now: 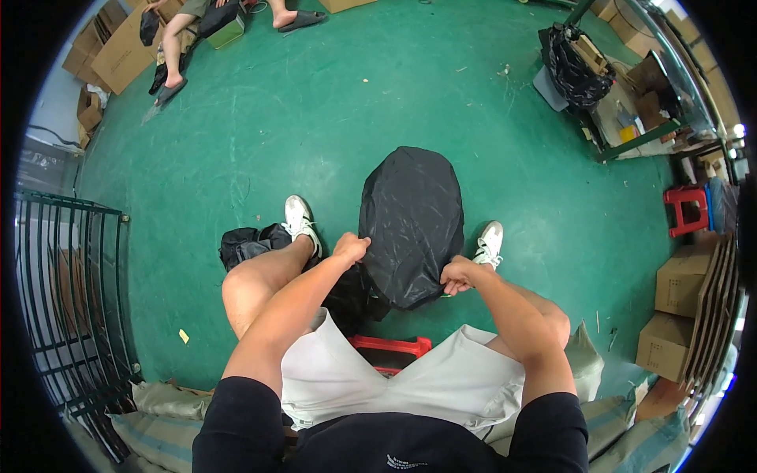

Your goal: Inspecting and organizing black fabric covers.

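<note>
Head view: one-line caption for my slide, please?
Seated person's left hand and right hand grip a black plastic cover above a green floor.

A black plastic bag [412,225] masks whatever it covers, and its lower edge folds out of sight behind the left hand [350,247] and right hand [457,276], whose fingertips curl into the plastic and cannot be seen. A red stool [390,351] shows only its front rim between the person's thighs. A second dark bundle [251,243] lies partly behind the left knee. At the upper edge, another person [185,27] is cut off above the legs. Items on the cluttered rack [631,110] at upper right are too small and warped to tell apart.
</note>
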Action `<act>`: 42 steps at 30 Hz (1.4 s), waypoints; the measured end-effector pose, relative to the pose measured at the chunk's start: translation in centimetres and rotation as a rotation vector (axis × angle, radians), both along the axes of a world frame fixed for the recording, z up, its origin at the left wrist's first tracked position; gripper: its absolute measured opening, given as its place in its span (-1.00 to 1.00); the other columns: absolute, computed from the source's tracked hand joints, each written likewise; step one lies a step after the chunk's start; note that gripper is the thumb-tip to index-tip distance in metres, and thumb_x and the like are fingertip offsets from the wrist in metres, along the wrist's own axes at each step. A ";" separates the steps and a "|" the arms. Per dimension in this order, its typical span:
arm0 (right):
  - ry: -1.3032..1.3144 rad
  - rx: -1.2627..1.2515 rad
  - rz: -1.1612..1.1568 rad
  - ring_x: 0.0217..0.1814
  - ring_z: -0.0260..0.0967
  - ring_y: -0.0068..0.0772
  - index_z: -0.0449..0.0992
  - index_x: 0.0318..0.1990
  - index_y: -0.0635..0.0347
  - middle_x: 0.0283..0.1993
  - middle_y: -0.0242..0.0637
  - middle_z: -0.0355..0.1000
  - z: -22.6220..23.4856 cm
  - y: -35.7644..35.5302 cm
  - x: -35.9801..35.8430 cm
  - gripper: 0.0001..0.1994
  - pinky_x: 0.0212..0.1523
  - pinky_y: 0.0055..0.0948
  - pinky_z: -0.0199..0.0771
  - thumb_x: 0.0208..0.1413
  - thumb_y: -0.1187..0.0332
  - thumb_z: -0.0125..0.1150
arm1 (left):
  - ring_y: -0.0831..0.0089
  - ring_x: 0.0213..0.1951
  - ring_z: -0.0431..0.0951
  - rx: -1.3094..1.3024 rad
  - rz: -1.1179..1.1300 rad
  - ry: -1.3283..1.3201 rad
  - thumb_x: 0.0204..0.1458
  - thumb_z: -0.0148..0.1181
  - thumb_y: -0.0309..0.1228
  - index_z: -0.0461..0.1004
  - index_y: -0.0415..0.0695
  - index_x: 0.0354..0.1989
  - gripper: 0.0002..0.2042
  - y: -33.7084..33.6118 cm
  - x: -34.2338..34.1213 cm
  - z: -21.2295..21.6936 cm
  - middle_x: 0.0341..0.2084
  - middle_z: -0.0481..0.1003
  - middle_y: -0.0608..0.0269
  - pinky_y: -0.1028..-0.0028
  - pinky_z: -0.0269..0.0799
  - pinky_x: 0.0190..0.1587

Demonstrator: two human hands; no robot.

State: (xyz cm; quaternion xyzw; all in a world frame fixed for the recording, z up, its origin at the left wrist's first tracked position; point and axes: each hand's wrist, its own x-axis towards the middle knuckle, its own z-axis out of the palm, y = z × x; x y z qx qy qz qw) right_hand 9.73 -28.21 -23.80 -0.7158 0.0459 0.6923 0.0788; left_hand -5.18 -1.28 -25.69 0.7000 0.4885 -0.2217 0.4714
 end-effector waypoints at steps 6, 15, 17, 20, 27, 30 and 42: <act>-0.045 0.020 0.188 -0.51 0.55 -0.30 0.57 -0.37 0.23 -0.41 -0.19 0.60 0.1 -0.8 -0.3 -0.87 -0.53 -0.32 0.43 0.04 0.36 0.21 | 0.17 -0.47 0.59 0.031 -0.111 0.031 0.06 0.24 -0.16 0.57 -0.39 -0.34 -0.60 -0.5 -0.2 0.1 -0.51 0.58 -0.01 0.24 0.45 -0.35; -0.939 0.823 0.510 -0.18 0.55 0.07 0.61 -0.41 0.31 -0.31 0.06 0.55 16.0 5.7 -1.4 -0.75 -0.18 -0.09 0.56 -0.02 0.26 0.18 | 0.38 -0.58 0.51 -0.119 -0.121 0.021 0.01 0.33 -0.19 0.48 -0.25 -0.43 -0.67 0.5 -0.9 0.5 -0.55 0.51 0.19 0.42 0.32 -0.59; -0.893 1.067 0.324 -0.28 0.51 0.11 0.57 -0.47 0.31 -0.48 0.05 0.50 18.7 5.6 -0.9 -0.67 -0.23 -0.04 0.50 0.07 0.17 0.16 | 0.49 -0.53 0.50 -0.225 -0.035 0.053 -0.02 0.38 -0.14 0.44 -0.14 -0.41 -0.68 0.2 -0.7 1.9 -0.48 0.51 0.27 0.54 0.31 -0.55; -0.979 0.994 0.421 -0.26 0.51 0.09 0.59 -0.42 0.30 -0.42 0.03 0.53 20.9 3.0 1.9 -0.69 -0.21 -0.05 0.52 0.06 0.17 0.17 | 0.52 -0.48 0.51 -0.260 0.119 0.067 -0.05 0.41 -0.13 0.43 -0.10 -0.31 -0.65 -2.4 -0.9 3.8 -0.41 0.49 0.32 0.57 0.31 -0.51; -0.804 0.563 0.673 0.07 0.48 -0.06 0.60 -0.12 0.26 0.00 -0.04 0.52 20.1 0.6 6.3 -0.72 0.04 -0.18 0.51 0.04 0.34 0.16 | 0.65 -0.52 0.46 -0.339 0.273 -0.097 0.01 0.37 -0.11 0.43 0.03 -0.48 -0.72 -6.2 -5.8 2.7 -0.50 0.47 0.47 0.61 0.23 -0.51; -0.886 0.760 0.616 0.07 0.44 0.04 0.51 -0.05 0.32 -0.05 0.06 0.50 20.2 1.3 5.9 -0.62 0.06 -0.12 0.45 0.11 0.19 0.19 | 0.67 -0.53 0.42 -0.287 0.272 -0.122 0.04 0.35 -0.12 0.51 -0.02 -0.47 -0.73 -7.5 -7.8 2.2 -0.51 0.49 0.45 0.63 0.21 -0.54; -0.792 0.723 0.658 0.23 0.34 -0.02 0.40 0.14 0.27 0.12 0.01 0.43 21.3 3.2 5.4 -0.55 0.18 -0.15 0.38 0.16 0.20 0.17 | 0.63 -0.53 0.38 -0.145 0.327 -0.237 0.12 0.26 -0.18 0.53 -0.09 -0.46 -0.75 -10.1 -10.0 0.0 -0.55 0.47 0.42 0.57 0.24 -0.50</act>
